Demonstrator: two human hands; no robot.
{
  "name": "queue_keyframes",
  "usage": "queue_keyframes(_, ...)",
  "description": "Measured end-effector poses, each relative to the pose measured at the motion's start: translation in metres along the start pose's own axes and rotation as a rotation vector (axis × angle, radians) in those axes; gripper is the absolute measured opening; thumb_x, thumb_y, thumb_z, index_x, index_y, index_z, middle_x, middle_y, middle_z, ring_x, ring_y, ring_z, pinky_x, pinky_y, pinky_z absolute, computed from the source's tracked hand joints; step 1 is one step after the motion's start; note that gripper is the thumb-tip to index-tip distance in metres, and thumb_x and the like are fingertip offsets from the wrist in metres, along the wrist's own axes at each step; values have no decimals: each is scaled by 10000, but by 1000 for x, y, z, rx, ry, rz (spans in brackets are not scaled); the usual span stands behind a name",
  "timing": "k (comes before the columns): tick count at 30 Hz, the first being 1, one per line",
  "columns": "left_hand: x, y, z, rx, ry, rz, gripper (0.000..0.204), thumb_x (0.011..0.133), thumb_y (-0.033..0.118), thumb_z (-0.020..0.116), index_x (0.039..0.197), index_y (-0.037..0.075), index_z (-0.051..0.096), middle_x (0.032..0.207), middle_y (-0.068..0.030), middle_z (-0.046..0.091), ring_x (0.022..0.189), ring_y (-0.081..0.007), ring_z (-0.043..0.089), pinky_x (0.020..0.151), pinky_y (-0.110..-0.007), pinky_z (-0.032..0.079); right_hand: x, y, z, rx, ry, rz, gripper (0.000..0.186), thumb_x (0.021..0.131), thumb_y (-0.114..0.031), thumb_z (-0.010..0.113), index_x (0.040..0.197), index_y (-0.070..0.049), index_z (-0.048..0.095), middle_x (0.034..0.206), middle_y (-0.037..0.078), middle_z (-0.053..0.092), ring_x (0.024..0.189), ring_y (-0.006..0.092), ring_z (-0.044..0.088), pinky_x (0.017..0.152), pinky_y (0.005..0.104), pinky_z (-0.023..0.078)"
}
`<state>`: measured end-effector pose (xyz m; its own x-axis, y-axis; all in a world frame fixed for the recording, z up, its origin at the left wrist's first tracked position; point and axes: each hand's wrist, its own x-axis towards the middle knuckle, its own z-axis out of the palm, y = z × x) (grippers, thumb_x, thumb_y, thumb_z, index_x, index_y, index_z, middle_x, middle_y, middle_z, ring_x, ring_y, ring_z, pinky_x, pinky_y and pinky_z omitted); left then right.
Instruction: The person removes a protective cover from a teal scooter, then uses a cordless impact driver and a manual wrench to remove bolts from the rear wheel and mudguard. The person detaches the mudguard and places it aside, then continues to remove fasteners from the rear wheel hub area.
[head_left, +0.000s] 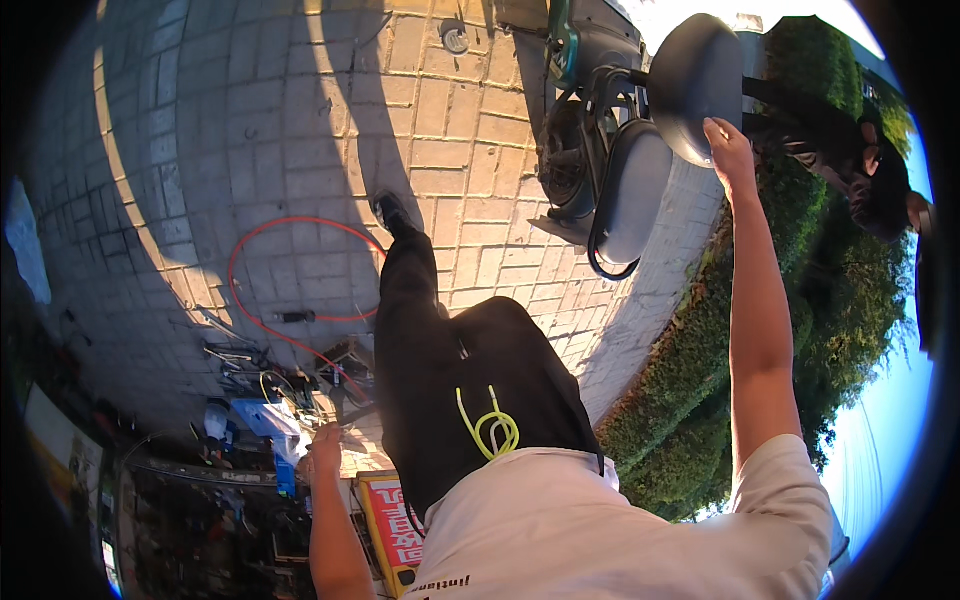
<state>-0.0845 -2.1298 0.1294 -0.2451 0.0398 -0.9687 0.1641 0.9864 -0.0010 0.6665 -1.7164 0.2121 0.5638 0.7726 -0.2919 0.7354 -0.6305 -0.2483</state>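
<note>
Head view looks steeply down on a person standing on brick paving [300, 100], one shoe [390, 210] stepped forward. The right hand [728, 150] reaches up and rests on the rim of a scooter seat [695, 85], which is swung up on its hinge; whether the fingers curl under the edge or lie flat cannot be told from here. The seat belongs to a scooter [590, 130] parked by the kerb next to a hedge [700, 360].

The left hand [325, 450] hangs low beside a heap of tools [270, 390] and cables on the ground, its fingers loosely curled and seemingly holding nothing. A red hose [290, 270] loops across the paving near that heap.

As a judgement, the work is at an early stage: the seat is lifted and held, and no tool is yet in hand. The compartment beneath the seat is hidden from this angle, so its contents cannot be told. A red box [390, 525] sits at the person's feet, its inside also out of sight.
</note>
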Motion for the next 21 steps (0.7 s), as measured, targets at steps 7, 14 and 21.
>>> queue_keyframes(7, -14, 52, 17, -154, -65, 18, 373, 891, 335, 572, 1144, 61, 566, 1022, -89, 638, 889, -181, 606, 733, -313, 428, 15, 9, 21, -153, -152, 112, 500, 828, -369, 618, 1150, 14, 620, 1137, 194, 641, 1087, 289, 608, 924, 332, 449)
queue_keyframes(14, -9, 113, -8, -194, -56, 118, 412, 901, 340, 565, 1178, 36, 534, 1059, -107, 640, 944, -202, 614, 759, -308, 441, 38, 61, 33, -74, -197, 94, 528, 802, -389, 631, 1131, 23, 626, 1105, 206, 648, 1070, 310, 614, 923, 336, 454)
queue_keyframes(21, -49, 145, -67, -264, 98, 197, 327, 914, 259, 554, 1141, 27, 590, 1048, -77, 646, 931, -178, 614, 741, -318, 473, 45, -24, 41, -629, -386, 317, 395, 793, -295, 604, 1023, 22, 657, 1072, 246, 637, 988, 388, 622, 817, 436, 500)
